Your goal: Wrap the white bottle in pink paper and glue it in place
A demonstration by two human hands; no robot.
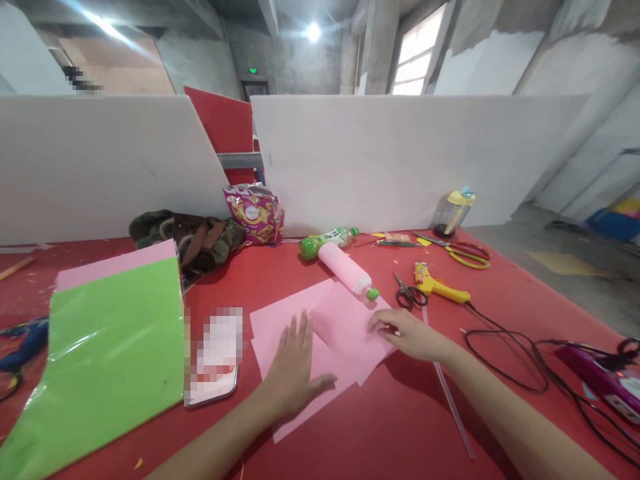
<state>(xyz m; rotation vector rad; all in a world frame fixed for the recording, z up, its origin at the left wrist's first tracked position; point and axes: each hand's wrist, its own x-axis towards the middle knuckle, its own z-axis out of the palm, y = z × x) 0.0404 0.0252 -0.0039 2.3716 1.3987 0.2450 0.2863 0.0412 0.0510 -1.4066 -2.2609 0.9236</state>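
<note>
Overlapping pink paper sheets lie on the red table in front of me. My left hand presses flat on their left part, fingers stretched and thumb spread. At the right edge, my right hand has its fingers curled and pinched at the top sheet; the thumb's contact is partly hidden. Just beyond the paper lies a bottle wrapped in pink paper, its green cap toward my right hand. A green-labelled bottle lies behind it. Small black scissors and a yellow glue gun are beyond my right hand.
Green sheets in clear plastic and a phone lie left. A snack bag and camouflage bundle stand behind. Cables, a purple power strip, large scissors, a clear glue stick and a tumbler are right.
</note>
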